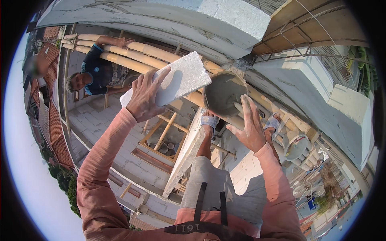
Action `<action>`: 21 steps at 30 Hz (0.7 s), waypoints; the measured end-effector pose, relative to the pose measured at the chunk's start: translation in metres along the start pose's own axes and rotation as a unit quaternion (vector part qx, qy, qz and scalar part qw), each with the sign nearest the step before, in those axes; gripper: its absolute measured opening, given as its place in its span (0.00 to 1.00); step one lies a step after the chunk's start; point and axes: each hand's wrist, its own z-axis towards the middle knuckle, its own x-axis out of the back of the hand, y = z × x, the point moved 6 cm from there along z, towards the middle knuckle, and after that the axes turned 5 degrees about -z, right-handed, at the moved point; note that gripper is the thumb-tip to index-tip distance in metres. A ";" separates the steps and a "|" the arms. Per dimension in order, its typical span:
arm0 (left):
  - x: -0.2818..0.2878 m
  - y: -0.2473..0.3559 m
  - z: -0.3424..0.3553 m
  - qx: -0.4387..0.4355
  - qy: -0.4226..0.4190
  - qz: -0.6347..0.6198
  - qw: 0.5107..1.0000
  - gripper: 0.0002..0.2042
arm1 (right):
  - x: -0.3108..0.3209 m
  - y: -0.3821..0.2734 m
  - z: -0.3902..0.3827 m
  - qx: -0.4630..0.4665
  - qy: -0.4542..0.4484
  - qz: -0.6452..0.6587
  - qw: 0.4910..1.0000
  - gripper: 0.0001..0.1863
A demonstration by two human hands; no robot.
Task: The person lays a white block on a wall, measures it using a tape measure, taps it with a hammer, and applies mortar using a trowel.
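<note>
My left hand (146, 96) grips a white lightweight concrete block (183, 80), fingers over its near end, and holds it tilted above the bamboo poles. To the right of the block is a round bucket (219, 90) with wet grey mortar in it. A short rounded piece like a tool handle (238, 107) sticks out of the mortar beside my fingers. My right hand (251, 130) is at the bucket's near right rim, fingers stretched and thumb apart, holding nothing that I can see. Whether its fingertips touch the handle I cannot tell.
Bamboo poles (150, 50) run across as scaffolding, with my sandalled feet on them. A co-worker (96, 72) stands lower at the left, one arm over the poles. A second bucket (296, 145) stands at right. A block wall (229, 20) rises ahead; there is a deep drop below.
</note>
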 end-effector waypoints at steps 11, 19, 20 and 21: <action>0.144 0.115 0.040 -0.371 0.021 0.246 0.895 0.58 | 0.049 -0.076 0.091 0.249 0.091 0.033 0.964 0.68; 0.167 0.118 0.049 -0.388 0.145 0.271 0.869 0.59 | 0.111 -0.101 0.104 0.245 0.183 -0.012 0.952 0.65; 0.166 0.115 0.045 -0.390 0.156 0.277 0.864 0.58 | 0.108 -0.104 0.101 0.252 0.184 -0.019 0.950 0.65; 0.169 0.120 0.042 -0.389 0.169 0.297 0.855 0.56 | 0.106 -0.104 0.101 0.253 0.182 -0.017 0.950 0.65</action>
